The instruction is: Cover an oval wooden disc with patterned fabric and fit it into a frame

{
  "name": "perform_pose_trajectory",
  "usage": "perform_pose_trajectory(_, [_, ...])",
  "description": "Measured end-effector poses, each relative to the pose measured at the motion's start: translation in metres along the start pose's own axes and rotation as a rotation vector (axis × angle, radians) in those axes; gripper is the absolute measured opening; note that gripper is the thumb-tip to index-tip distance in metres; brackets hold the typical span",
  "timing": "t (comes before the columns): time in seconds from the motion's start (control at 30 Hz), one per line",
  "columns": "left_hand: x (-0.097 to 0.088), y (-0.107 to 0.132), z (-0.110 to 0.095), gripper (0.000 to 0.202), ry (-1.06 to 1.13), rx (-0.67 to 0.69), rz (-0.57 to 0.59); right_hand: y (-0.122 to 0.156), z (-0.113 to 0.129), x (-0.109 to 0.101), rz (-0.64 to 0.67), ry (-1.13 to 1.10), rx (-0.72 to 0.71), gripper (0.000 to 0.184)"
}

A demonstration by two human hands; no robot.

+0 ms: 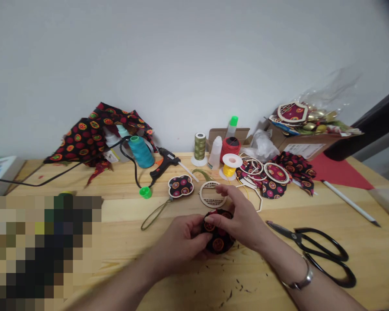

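Observation:
Both hands meet at the middle of a wooden table (123,242) on a round piece covered in black fabric with red and orange circles (219,243). My left hand (178,244) curls round its left edge. My right hand (238,218) pinches its top with fingers pressed together; a metal bracelet sits on that wrist. Just beyond the hands lies a round wooden cut-out frame (212,194), and left of it a flower-shaped fabric-covered piece (180,186) with a green cord loop (154,214).
Black scissors (314,250) lie at the right, a white pencil (350,203) beyond. A black glue gun (164,165), thread spools (200,148), glue bottles, more fabric-covered pieces (275,175), patterned cloth (94,134) and a cardboard box (304,138) line the back. Fabric scraps dot the near edge.

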State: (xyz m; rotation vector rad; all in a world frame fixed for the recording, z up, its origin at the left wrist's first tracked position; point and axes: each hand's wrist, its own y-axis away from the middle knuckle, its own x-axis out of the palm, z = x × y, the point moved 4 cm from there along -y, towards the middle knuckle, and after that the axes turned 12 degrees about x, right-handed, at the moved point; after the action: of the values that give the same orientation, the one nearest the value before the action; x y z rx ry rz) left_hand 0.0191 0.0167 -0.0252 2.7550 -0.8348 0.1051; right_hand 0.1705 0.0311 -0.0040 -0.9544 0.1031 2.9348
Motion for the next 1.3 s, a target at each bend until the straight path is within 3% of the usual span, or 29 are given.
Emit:
perform_pose_trajectory(0.2, [0.004, 0.003, -0.004, 0.020, -0.050, 0.035, 0.070, 0.000, 0.000, 0.002, 0.009, 0.050, -0.056, 0.043])
perform_pose_trajectory(0.4, [-0.001, 0.002, -0.001, 0.020, 0.023, -0.008, 0.045, -0.005, -0.007, -0.001, 0.083, -0.115, 0.148, 0.036])
perform_pose_trajectory(0.5, [-0.004, 0.001, 0.001, 0.022, 0.074, -0.017, 0.010, -0.008, -0.009, -0.001, 0.078, -0.118, 0.160, 0.033])
perform_pose_trajectory(0.7, [-0.009, -0.002, -0.001, 0.024, 0.098, 0.015, -0.043, -0.009, -0.012, -0.003, -0.004, -0.137, 0.149, 0.027])
perform_pose_trajectory(0.87, [-0.012, -0.005, -0.004, 0.026, 0.102, 0.062, -0.100, -0.001, 0.003, -0.003, -0.024, 0.008, -0.059, 0.044])
perform_pose_trajectory(0.97, [-0.013, -0.005, -0.006, 0.025, 0.129, 0.062, -0.100, 0.002, 0.007, 0.000, -0.029, 0.064, -0.127, 0.046])
perform_pose_trajectory(1.2, [-0.015, -0.006, -0.005, 0.025, 0.190, 0.049, -0.128, -0.006, -0.005, -0.013, -0.166, -0.113, 0.011, 0.019])
perform_pose_trajectory(1.3, [-0.012, -0.004, 0.002, 0.029, 0.286, 0.003, -0.055, -0.008, -0.010, -0.024, -0.241, -0.165, 0.060, 0.023])
